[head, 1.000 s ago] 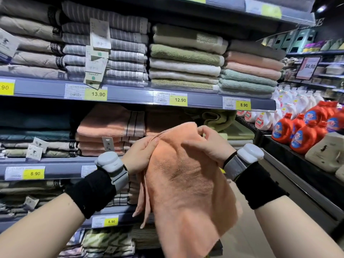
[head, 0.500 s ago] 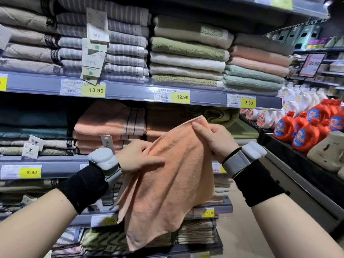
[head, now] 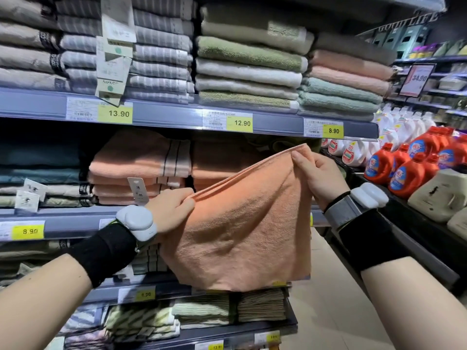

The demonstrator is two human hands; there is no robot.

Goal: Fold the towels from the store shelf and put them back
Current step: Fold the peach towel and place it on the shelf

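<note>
Left hand point(head: 171, 210) pinches the lower-left end of the towel's top edge, thumb and fingers closed on the doubled cloth, just in front of the stack of pink towels point(head: 140, 168) on the middle shelf point(head: 75, 218). A second ago this hand was bunched up close against the right one with the cloth hanging in a loose, crumpled drop; now the two hands have drawn apart and the orange towel point(head: 240, 236) is stretched between them into a flat panel. Its top edge runs taut on a slant, rising from left to right, and the bottom edge hangs roughly level in front of the lower shelf edge point(head: 156, 291). Two layers show along the top hem, so the towel looks already halved.

Right hand point(head: 312, 176) grips the upper-right corner, fingers closed on the cloth, held higher than the left and just below the front edge of the upper shelf point(head: 278, 125). Detergent bottles point(head: 409, 173) stand well to the right, clear of the work.

Spreading the cloth flat suggests the corners are being squared before the next fold; the towel is in the air, not yet back on any shelf, so folding is mid-way and the return is still to do.
</note>
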